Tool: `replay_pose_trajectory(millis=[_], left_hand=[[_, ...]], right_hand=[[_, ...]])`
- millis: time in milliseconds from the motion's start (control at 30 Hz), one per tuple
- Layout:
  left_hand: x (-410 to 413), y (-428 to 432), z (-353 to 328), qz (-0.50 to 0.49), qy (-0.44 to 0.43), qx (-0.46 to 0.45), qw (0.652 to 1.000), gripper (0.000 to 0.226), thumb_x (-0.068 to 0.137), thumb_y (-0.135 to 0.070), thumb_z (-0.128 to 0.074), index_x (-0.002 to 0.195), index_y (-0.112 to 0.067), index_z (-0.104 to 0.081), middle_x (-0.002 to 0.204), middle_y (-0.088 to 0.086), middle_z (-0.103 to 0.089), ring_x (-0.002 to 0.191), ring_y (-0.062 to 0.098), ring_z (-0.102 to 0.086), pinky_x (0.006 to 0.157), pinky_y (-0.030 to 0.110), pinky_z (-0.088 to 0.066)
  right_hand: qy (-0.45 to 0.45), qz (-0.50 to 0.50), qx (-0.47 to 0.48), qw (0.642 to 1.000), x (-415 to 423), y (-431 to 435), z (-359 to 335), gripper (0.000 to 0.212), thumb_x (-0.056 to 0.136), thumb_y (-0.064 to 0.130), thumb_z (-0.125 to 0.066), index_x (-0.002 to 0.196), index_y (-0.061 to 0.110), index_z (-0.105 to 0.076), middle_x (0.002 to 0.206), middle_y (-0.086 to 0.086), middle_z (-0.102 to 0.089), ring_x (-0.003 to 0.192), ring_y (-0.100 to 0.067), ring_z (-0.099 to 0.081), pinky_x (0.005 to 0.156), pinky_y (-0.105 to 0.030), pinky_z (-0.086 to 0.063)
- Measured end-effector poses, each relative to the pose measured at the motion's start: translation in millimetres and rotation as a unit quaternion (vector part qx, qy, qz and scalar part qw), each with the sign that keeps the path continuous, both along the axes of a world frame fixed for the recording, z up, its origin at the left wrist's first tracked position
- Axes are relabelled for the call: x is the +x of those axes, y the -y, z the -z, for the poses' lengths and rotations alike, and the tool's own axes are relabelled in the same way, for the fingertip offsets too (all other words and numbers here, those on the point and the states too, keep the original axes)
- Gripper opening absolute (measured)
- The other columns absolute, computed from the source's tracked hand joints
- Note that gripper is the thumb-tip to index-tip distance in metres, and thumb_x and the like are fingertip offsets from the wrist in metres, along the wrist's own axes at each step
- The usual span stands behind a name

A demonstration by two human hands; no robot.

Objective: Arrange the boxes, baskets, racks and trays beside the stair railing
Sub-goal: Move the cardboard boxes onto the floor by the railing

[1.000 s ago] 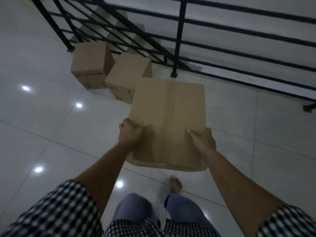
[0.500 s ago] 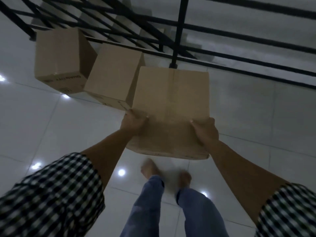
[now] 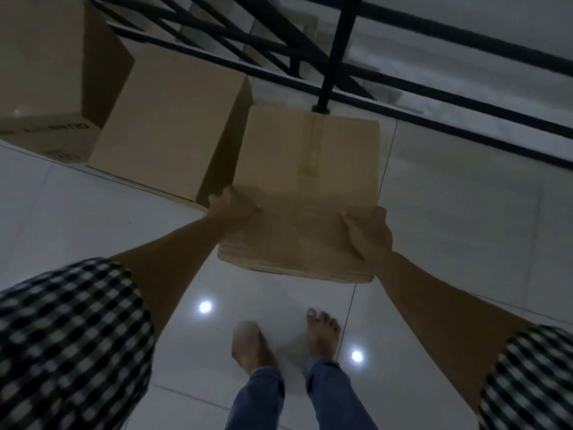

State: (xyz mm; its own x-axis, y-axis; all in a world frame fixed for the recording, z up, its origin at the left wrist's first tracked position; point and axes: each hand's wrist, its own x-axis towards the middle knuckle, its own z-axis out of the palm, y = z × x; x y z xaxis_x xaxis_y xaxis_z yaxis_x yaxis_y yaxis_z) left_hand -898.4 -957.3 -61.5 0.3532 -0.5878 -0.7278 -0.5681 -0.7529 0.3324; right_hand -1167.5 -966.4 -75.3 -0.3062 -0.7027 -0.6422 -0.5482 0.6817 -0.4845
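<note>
The step in hand looks like setting a third box into the row; a plain brown cardboard box with a taped seam along its top (image 3: pixel 310 181) sits at the centre of the frame, carried between both hands, its far edge close to the foot of a post of the black metal stair railing (image 3: pixel 338 51) that crosses the upper part of the frame. The left hand (image 3: pixel 231 204) grips the box's near left corner with fingers curled round the edge; the right hand (image 3: pixel 369 231) clamps the near right edge, thumb on top. Up and to the left, a second brown cardboard box (image 3: pixel 167 119) stands on the glossy white tiled floor (image 3: pixel 465 228), just beside the carried one; a third brown carton with dark print on its side (image 3: pixel 46 72) stands at the far upper left. Whether the carried box touches the floor cannot be told; the next move probably calls for lowering it flat, flush with its neighbour and parallel to the railing, then freeing the fingers without trapping them.
</note>
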Motion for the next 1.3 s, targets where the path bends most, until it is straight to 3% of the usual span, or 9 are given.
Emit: replay_pose_trajectory(millis=[200, 367, 467, 633, 700, 1033, 1300], left_hand=[[8, 19, 22, 0.075, 0.004, -0.021, 0.997, 0.079, 0.093, -0.042, -0.058, 0.151, -0.005, -0.019, 0.147, 0.022, -0.032, 0.133, 0.037, -0.035, 0.109, 0.042, -0.027], [8, 21, 18, 0.083, 0.008, -0.056, 0.995, 0.086, 0.092, -0.035, -0.061, 0.155, -0.024, -0.004, 0.155, 0.015, -0.02, 0.134, 0.04, -0.036, 0.105, 0.048, -0.035], [8, 17, 13, 0.113, -0.001, -0.082, 0.99, 0.089, 0.091, -0.026, -0.065, 0.156, -0.02, -0.004, 0.159, 0.013, -0.014, 0.144, 0.036, -0.021, 0.113, 0.049, -0.027], [-11, -14, -21, 0.156, 0.04, -0.053, 0.986, 0.102, 0.078, -0.064, -0.062, 0.155, -0.033, -0.002, 0.163, 0.005, -0.006, 0.148, 0.035, -0.008, 0.113, 0.061, -0.023], [-24, -32, -45, 0.162, 0.07, -0.034, 0.984, 0.1, 0.082, -0.063, -0.061, 0.155, -0.032, -0.001, 0.164, 0.005, -0.003, 0.149, 0.033, -0.007, 0.114, 0.059, -0.022], [-71, -159, -178, 0.083, 0.131, 0.013, 0.988, 0.088, 0.092, -0.054, -0.054, 0.156, -0.025, -0.002, 0.163, 0.012, 0.001, 0.148, 0.036, -0.007, 0.117, 0.056, -0.016], [-55, -297, -262, -0.028, 0.174, -0.011, 0.984, 0.085, 0.093, -0.051, -0.053, 0.156, -0.024, -0.003, 0.163, 0.013, 0.0, 0.148, 0.036, -0.006, 0.118, 0.055, -0.015]], right_hand=[[0.013, -0.034, -0.04, 0.999, 11, 25, 20, 0.083, 0.087, 0.054, -0.067, 0.151, 0.021, -0.023, 0.144, -0.007, -0.049, 0.128, -0.033, -0.05, 0.102, -0.042, -0.042], [0.0, -0.057, -0.046, 0.997, 14, 44, 28, 0.08, 0.088, 0.045, -0.069, 0.15, 0.023, -0.025, 0.143, -0.009, -0.05, 0.127, -0.035, -0.051, 0.102, -0.043, -0.042], [0.001, -0.099, -0.047, 0.994, 13, 47, 23, 0.084, 0.088, 0.038, -0.071, 0.153, 0.025, -0.02, 0.144, -0.009, -0.048, 0.128, -0.035, -0.05, 0.104, -0.045, -0.043], [0.008, -0.17, 0.018, 0.985, 16, 28, -14, 0.099, 0.083, 0.037, -0.075, 0.157, 0.024, -0.01, 0.15, -0.013, -0.034, 0.132, -0.035, -0.045, 0.103, -0.047, -0.046], [0.016, -0.213, 0.018, 0.977, 20, 14, -36, 0.098, 0.085, 0.035, -0.072, 0.158, 0.023, -0.008, 0.153, -0.012, -0.03, 0.134, -0.034, -0.043, 0.105, -0.045, -0.044], [-0.012, -0.402, -0.006, 0.916, 43, -73, -168, 0.092, 0.088, 0.04, -0.069, 0.157, 0.019, -0.011, 0.156, -0.009, -0.029, 0.138, -0.031, -0.036, 0.11, -0.047, -0.04], [-0.038, -0.538, -0.071, 0.839, 86, -198, -258, 0.09, 0.092, 0.046, -0.063, 0.158, 0.021, -0.007, 0.162, -0.006, -0.02, 0.144, -0.028, -0.03, 0.112, -0.045, -0.036]])
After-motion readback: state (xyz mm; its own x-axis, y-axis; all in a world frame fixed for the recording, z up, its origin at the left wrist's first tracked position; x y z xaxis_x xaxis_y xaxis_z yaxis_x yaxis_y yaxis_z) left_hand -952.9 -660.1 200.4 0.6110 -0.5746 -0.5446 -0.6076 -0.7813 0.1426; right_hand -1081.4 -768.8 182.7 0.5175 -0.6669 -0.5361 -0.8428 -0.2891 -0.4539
